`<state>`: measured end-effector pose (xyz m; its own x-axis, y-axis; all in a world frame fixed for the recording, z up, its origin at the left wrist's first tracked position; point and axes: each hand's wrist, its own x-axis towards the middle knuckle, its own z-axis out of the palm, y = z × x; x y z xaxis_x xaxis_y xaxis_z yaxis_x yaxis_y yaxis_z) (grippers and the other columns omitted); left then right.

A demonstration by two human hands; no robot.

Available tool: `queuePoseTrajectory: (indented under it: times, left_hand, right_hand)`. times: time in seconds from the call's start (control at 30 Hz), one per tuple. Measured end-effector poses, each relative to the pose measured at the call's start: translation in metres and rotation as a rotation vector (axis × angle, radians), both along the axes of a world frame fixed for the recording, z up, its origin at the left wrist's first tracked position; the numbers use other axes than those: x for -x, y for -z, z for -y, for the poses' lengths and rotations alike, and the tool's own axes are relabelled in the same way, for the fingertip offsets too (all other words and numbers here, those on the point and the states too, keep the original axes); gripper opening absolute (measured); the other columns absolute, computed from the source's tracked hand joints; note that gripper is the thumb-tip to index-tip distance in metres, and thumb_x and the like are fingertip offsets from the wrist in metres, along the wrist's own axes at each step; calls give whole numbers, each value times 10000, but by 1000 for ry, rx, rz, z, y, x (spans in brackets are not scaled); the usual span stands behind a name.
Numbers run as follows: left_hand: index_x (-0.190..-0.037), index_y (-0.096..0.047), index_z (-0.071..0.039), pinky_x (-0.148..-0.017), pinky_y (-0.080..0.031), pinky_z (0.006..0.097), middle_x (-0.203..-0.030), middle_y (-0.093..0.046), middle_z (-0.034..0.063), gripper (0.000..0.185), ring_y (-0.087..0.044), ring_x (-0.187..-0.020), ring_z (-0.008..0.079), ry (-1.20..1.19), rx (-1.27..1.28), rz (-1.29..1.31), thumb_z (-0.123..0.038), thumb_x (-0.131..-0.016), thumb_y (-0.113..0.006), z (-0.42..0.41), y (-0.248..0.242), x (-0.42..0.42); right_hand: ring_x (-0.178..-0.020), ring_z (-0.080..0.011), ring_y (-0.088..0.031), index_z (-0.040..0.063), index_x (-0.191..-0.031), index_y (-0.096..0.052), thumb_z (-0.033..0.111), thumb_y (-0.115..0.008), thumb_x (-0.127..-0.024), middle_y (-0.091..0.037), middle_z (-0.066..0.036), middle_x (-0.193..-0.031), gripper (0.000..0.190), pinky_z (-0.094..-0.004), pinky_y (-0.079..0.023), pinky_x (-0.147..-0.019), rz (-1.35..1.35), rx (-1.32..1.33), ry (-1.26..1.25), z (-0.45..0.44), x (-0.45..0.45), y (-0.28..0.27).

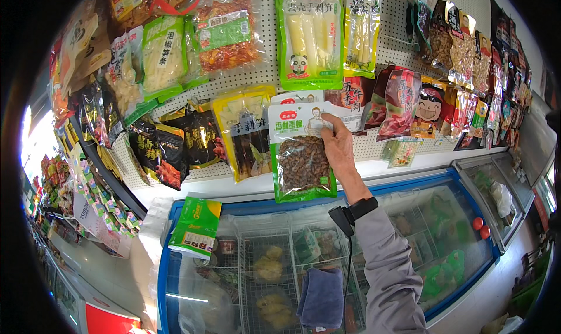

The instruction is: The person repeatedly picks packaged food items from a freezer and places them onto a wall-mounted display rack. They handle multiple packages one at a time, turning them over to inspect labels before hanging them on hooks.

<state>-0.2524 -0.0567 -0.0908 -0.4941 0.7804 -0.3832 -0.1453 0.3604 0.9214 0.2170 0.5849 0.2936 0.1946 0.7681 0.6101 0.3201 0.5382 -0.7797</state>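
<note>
My right hand (339, 145), a black strap with a small cabled device around its wrist, pinches the right edge of a snack pouch (304, 161). The pouch is upright, white at the top and green below, and small dark brown pieces show through its clear window. It is in front of a pegboard (267, 27), overlapping another white packet (302, 98) behind it. Whether it still touches a hook is hidden. Left of it hangs a yellow-edged packet of bamboo shoots (245, 132); above hangs a green-edged bamboo shoot packet (311, 40). My left hand is out of view.
Below the pegboard stands a glass-topped chest freezer (210, 307) with a blue frame and wire baskets inside. On its glass lie a folded purple-grey towel (322, 296), a green and yellow packet (196, 226) and two red balls (481, 227). More hanging packets (464, 53) line the right.
</note>
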Motion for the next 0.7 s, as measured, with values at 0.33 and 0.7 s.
queuePoseTrajectory:
  times: [0.33,0.7]
  left_hand:
    - [-1030,-627,-25,-776,-541,322,-959,-640,73,249,-615,-907,190,13,43,-70,41,-796,-680,1,14,10]
    - [-1030,-626,-26,-774,-543,325,-955,-647,77,256,-621,-895,192,-23,8,-29,50,-792,-681,6,29,16]
  right_hand:
    - [-892,-105,-532,-1,-1241,-637,62,-558,-915,-643,-50,-1034,341,-255,-438,-800,-171,-13,-135,14,-5,-17]
    - [-982,-129,-563,-14,-1183,-657,62,-568,-908,-646,-49,-1069,299,-256,-431,-889,-424,22,-280,-13,-4,-19]
